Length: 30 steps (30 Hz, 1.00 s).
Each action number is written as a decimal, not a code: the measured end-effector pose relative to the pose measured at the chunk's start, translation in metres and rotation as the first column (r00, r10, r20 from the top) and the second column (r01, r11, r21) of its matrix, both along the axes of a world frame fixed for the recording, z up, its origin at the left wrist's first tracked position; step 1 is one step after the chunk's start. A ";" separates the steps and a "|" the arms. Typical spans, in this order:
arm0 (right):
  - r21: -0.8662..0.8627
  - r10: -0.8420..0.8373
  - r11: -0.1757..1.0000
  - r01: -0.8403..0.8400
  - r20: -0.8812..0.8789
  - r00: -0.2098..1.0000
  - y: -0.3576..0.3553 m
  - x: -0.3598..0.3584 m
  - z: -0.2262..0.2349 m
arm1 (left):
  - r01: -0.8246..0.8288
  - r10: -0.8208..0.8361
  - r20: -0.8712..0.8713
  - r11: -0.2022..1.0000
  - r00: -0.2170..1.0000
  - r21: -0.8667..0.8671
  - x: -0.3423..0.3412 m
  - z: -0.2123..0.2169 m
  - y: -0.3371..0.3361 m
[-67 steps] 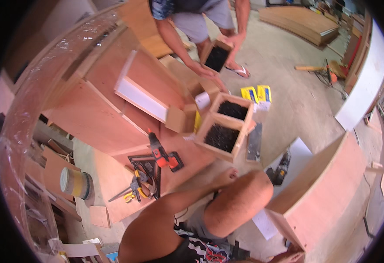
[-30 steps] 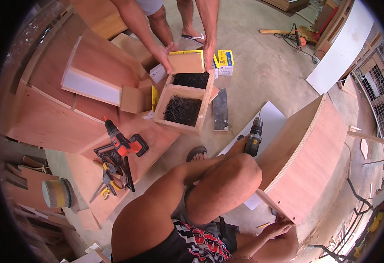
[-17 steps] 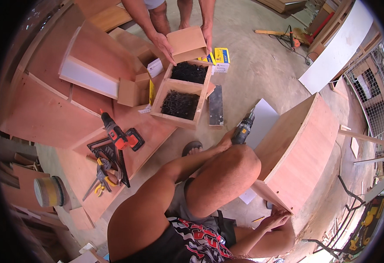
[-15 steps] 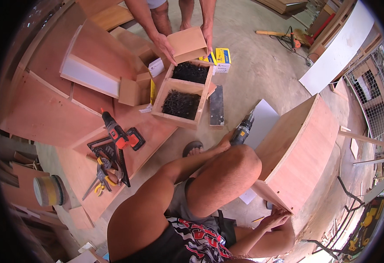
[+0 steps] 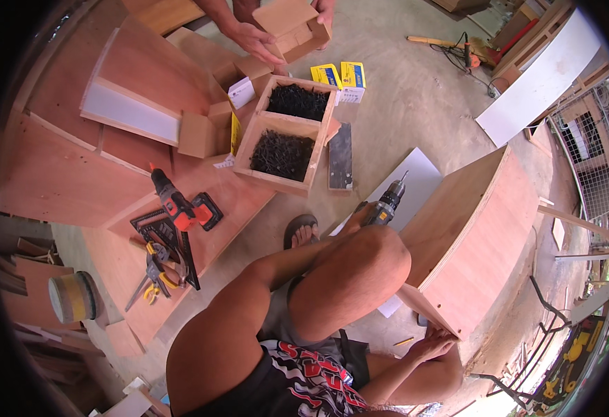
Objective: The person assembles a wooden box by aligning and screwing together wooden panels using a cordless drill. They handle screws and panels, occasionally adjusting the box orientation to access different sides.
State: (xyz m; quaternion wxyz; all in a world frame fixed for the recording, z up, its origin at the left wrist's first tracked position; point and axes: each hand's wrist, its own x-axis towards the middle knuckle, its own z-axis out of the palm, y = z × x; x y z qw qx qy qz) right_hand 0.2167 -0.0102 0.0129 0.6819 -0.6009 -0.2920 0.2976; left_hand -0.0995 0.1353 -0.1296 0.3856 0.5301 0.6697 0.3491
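My left hand, partly hidden behind my raised knee, is closed round the grip of a cordless drill. The drill's bit points up and away, towards the far side. My right hand is low on the right, at the bottom corner of a plywood box that stands tilted in front of me. Its fingers are pinched together against that corner; whatever they hold is too small to make out. A few dark screw heads or holes dot the box's near panel.
Another person's hands hold an open cardboard box beyond a two-compartment wooden tray of black screws. A red-black drill, clamps and a black square lie on plywood at left. A pencil lies near my right hand.
The other person's cardboard box has moved up and away from the screw tray, and its opening now faces me more. My head view has shifted slightly; my hands keep their places.
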 end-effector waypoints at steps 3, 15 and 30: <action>-0.013 0.000 1.000 0.000 -0.016 1.000 -0.002 0.009 -0.007 | 0.014 -0.014 -0.005 1.000 1.000 -0.006 0.003 0.001 0.000; -0.037 0.005 0.999 -0.005 0.007 1.000 -0.003 0.013 -0.016 | 0.021 -0.022 -0.049 1.000 0.999 -0.014 -0.007 -0.006 -0.008; -0.224 -0.060 0.954 -0.199 -0.795 0.604 -0.048 -0.046 -0.060 | 0.030 -0.030 -0.033 1.000 0.999 0.002 -0.012 0.004 -0.018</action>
